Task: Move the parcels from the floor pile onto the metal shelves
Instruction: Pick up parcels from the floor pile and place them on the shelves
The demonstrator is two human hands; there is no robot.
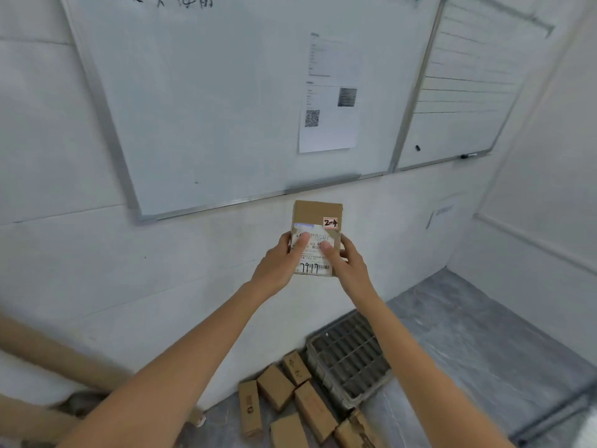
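I hold a small brown cardboard parcel (316,218) up at arm's length in front of the white wall. It carries a white shipping label and a red-edged sticker marked "2-4". My left hand (280,266) grips its left side with the thumb lying across the label. My right hand (346,264) grips the right side, thumb also on the label. Down on the floor lies the pile of several brown parcels (292,402) against the wall. No metal shelves are in view.
A large whiteboard (226,98) with a pinned paper sheet hangs on the wall ahead, a second board (465,92) to its right. A grey slotted crate (350,354) leans beside the pile. Long cardboard tubes (48,354) lie at the lower left. Grey floor stretches to the right.
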